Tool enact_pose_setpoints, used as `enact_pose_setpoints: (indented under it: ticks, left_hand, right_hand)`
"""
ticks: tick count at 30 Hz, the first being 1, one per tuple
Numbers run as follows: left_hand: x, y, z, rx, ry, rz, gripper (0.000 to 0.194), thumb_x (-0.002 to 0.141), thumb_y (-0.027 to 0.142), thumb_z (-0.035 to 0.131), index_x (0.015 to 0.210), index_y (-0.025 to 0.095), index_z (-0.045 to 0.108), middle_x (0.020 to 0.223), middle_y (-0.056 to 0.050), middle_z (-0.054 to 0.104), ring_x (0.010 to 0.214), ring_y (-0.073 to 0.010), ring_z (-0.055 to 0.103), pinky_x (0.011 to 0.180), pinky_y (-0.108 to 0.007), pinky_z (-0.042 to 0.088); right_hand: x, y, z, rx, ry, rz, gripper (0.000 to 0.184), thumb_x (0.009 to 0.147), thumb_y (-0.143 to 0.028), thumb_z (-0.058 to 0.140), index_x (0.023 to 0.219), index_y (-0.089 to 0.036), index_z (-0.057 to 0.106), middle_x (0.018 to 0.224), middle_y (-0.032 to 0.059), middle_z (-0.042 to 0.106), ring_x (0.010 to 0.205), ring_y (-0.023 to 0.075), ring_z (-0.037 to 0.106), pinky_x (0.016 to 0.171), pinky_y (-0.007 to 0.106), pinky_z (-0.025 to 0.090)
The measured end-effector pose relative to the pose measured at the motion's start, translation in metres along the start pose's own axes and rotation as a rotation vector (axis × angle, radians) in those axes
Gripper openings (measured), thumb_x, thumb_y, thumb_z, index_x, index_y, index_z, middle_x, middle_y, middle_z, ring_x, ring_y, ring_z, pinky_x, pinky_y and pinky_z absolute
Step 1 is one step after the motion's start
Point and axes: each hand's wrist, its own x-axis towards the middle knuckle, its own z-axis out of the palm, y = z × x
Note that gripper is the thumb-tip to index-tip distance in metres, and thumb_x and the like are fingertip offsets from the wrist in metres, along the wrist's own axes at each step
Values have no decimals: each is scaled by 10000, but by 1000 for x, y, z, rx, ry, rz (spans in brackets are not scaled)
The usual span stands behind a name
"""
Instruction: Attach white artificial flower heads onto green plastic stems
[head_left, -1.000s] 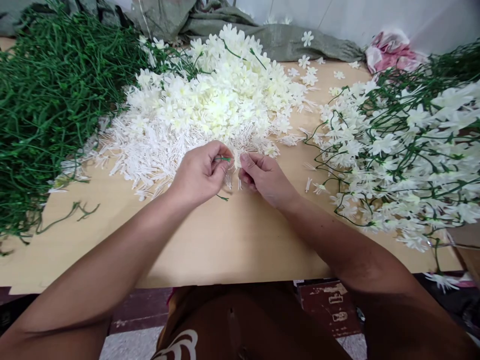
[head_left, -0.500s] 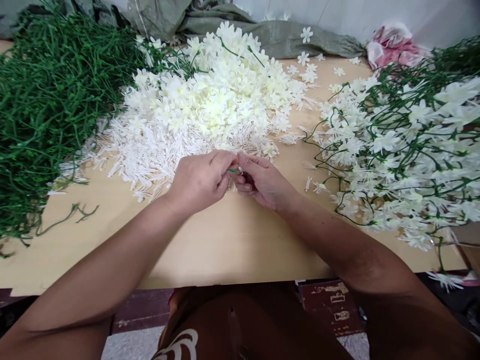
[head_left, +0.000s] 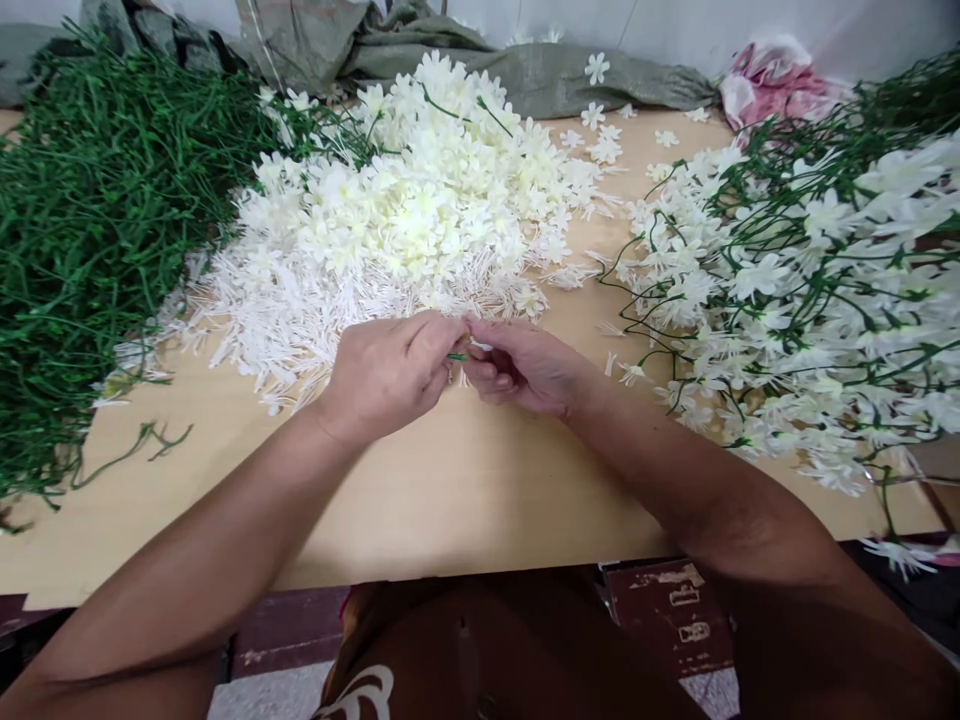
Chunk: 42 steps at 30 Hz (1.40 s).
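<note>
My left hand (head_left: 394, 375) is closed in a pinch on a green artificial flower stem (head_left: 457, 357), of which only a short end shows. Against its fingertips, my right hand (head_left: 529, 368) is closed too, thumb over curled fingers, on a small white flower part (head_left: 478, 346) mostly hidden by the fingers. Just beyond both hands lies a heap of white stamen pieces (head_left: 300, 310). White artificial blossoms (head_left: 427, 195) are piled behind and on top of it.
A big mound of green stems (head_left: 112, 210) covers the left side. On the right lie many assembled white flowers on stems (head_left: 780, 290). Loose stems (head_left: 142, 445) rest near the left front. Grey-green sacking (head_left: 517, 80) and a pink-and-white cloth (head_left: 780, 85) line the back.
My hands have shifted slightly left and down in the picture, still pinched together, while the whole view tilts a little. Less of the green stem and white part shows between the fingers.
</note>
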Motion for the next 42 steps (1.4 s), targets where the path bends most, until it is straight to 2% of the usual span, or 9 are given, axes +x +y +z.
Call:
enact_pose_setpoints:
  ticks: [4, 8, 12, 14, 20, 25, 29, 36, 42]
  left_hand:
    - [-1, -4, 7, -229, -28, -141, 237, 737, 181, 484, 909, 202, 644, 752, -17, 655, 631, -138, 549, 576, -253, 368]
    - [2, -5, 19, -517, -43, -347, 171, 764, 227, 529, 912, 188, 605, 702, 2, 615, 598, -115, 512, 566, -227, 389]
    - [7, -3, 20, -801, -122, -448, 171, 760, 302, 562, 863, 165, 564, 736, -5, 596, 633, -109, 516, 574, -223, 406]
    - [9, -3, 17, -910, -184, -484, 181, 765, 332, 546, 837, 166, 557, 705, 1, 552, 612, -103, 481, 539, -221, 374]
    - [11, -5, 12, -1269, -377, -632, 200, 795, 382, 456, 741, 193, 492, 555, 62, 244, 453, -70, 202, 434, -234, 131]
    - [13, -4, 12, -1342, -419, -675, 180, 763, 328, 483, 661, 202, 406, 572, 58, 236, 452, -58, 166, 437, -235, 101]
    - [13, -4, 13, -1335, -404, -665, 305, 798, 359, 529, 597, 197, 366, 536, 58, 250, 446, -53, 199, 430, -227, 115]
    - [10, -5, 14, -1414, -365, -690, 387, 797, 464, 625, 624, 179, 430, 536, 65, 270, 445, -41, 211, 441, -220, 128]
    - [8, -7, 17, -1380, -366, -630, 457, 772, 549, 645, 612, 175, 436, 522, 64, 269, 449, -44, 213, 445, -219, 143]
  right_hand:
    - [2, 5, -1, -46, 54, -126, 346, 857, -395, 591, 660, -190, 395, 484, -97, 407, 381, 5, 260, 396, 148, 152]
    - [8, 13, -5, -260, 189, -335, 435, 797, -533, 628, 643, -199, 396, 514, -91, 406, 421, 20, 292, 406, 179, 203]
    - [11, 16, -11, -482, 247, -502, 466, 826, -606, 543, 635, -216, 375, 539, -77, 368, 491, 55, 302, 460, 226, 249]
    - [11, 15, -13, -581, 264, -557, 460, 848, -612, 504, 646, -223, 365, 560, -67, 360, 530, 74, 304, 495, 245, 259]
    - [7, 9, -14, -804, 307, -641, 461, 868, -596, 487, 633, -212, 387, 596, -54, 333, 584, 92, 303, 571, 275, 269]
    - [8, 9, -13, -803, 331, -673, 470, 865, -571, 505, 610, -215, 335, 586, -58, 312, 572, 85, 284, 564, 274, 257]
    - [9, 10, -12, -803, 327, -678, 466, 868, -554, 507, 606, -217, 322, 582, -59, 306, 569, 83, 284, 562, 274, 257]
    - [9, 13, -13, -762, 339, -687, 467, 865, -531, 526, 589, -214, 323, 571, -64, 283, 559, 80, 264, 553, 270, 245]
    - [9, 14, -12, -744, 365, -717, 440, 868, -504, 535, 592, -208, 363, 566, -66, 288, 558, 78, 274, 556, 265, 262]
